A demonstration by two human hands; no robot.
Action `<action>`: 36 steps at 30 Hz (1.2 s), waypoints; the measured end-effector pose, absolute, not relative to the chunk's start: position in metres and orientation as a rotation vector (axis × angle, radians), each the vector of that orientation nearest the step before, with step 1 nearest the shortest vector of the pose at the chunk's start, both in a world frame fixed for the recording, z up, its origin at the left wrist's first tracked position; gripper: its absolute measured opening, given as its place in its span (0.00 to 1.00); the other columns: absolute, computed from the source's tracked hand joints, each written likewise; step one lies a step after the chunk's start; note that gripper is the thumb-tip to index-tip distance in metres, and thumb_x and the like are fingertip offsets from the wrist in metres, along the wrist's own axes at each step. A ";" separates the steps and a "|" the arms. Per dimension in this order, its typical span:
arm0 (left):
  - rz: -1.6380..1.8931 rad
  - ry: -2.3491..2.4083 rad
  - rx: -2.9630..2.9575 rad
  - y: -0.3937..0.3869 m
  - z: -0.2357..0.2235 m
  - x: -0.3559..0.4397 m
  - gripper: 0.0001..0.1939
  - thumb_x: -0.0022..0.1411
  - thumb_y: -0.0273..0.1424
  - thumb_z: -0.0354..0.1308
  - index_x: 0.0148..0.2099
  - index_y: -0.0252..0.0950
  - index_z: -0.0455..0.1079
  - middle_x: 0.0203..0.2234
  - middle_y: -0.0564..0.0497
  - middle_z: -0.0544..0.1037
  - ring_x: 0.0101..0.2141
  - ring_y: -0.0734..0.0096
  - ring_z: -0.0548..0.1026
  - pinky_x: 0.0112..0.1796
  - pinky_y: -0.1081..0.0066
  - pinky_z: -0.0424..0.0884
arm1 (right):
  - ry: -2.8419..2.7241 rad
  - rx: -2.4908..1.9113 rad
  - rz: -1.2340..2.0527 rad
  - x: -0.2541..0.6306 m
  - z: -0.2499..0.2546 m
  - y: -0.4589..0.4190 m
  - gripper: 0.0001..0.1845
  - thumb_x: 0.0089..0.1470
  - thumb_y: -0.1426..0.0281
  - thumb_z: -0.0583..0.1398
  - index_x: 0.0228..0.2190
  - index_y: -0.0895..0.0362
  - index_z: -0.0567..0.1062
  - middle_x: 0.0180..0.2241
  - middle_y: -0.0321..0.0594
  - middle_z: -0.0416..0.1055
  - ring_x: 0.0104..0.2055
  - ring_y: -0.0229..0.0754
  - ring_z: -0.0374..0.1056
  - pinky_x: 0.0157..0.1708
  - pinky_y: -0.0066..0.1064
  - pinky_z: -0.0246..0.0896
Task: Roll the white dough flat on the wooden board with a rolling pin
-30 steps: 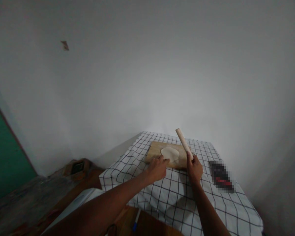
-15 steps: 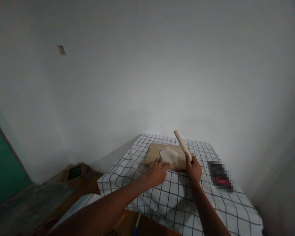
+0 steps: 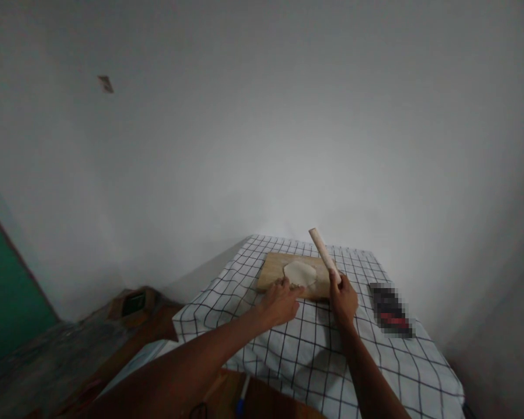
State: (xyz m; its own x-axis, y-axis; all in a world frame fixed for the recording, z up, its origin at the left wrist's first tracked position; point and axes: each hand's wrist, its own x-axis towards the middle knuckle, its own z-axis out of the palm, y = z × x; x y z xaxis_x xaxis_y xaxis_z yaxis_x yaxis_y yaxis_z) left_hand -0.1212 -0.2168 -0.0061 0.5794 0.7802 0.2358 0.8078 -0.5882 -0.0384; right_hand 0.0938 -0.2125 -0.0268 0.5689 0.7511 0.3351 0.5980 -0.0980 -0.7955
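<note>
Rolling pin (image 3: pixel 325 254) angled toward eleven o'clock

Right grip (image 3: pixel 344 299) clasps its near end, presumably leaving dough (image 3: pixel 300 272) reachable; left grip (image 3: pixel 282 301), at dough's seven o'clock: can't tell if pinching.

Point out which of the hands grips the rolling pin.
The right hand, closed around the rolling pin; the left hand holds no pin and is at the near edge of the flat dough.

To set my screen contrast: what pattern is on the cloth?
The cloth is white with a grid of thin dark lines, seen in the head view.
</note>
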 end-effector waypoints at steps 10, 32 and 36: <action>-1.201 -1.734 -2.723 -0.153 0.030 -0.165 0.11 0.68 0.31 0.53 0.47 0.39 0.75 0.40 0.50 0.84 0.41 0.65 0.81 0.46 0.67 0.75 | -1.216 -1.804 0.115 0.094 -0.029 -0.213 0.34 0.66 0.38 0.46 0.34 0.52 0.75 0.32 0.37 0.76 0.34 0.44 0.70 0.30 0.30 0.49; -0.619 -1.337 -2.815 -0.071 -0.005 -0.088 0.21 0.77 0.36 0.43 0.58 0.37 0.75 0.57 0.43 0.80 0.58 0.60 0.74 0.61 0.58 0.65 | -1.971 -2.045 -0.465 0.074 0.000 -0.189 0.12 0.72 0.68 0.51 0.46 0.55 0.74 0.47 0.46 0.75 0.49 0.50 0.69 0.43 0.36 0.56; -0.588 -1.446 -2.793 -0.057 0.009 -0.075 0.22 0.77 0.39 0.43 0.48 0.35 0.78 0.45 0.41 0.83 0.47 0.59 0.79 0.51 0.59 0.71 | -1.962 -2.078 -0.347 0.076 0.001 -0.168 0.20 0.75 0.61 0.46 0.44 0.54 0.74 0.47 0.46 0.76 0.50 0.48 0.71 0.46 0.36 0.57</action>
State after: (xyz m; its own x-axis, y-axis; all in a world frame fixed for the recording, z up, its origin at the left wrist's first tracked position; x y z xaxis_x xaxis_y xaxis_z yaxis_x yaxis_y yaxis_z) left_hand -0.0752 -0.0571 0.0088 0.5242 0.7991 0.2943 0.7777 -0.5900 0.2168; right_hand 0.0760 -0.1682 0.0006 0.0583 0.9356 0.3482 0.9983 -0.0526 -0.0259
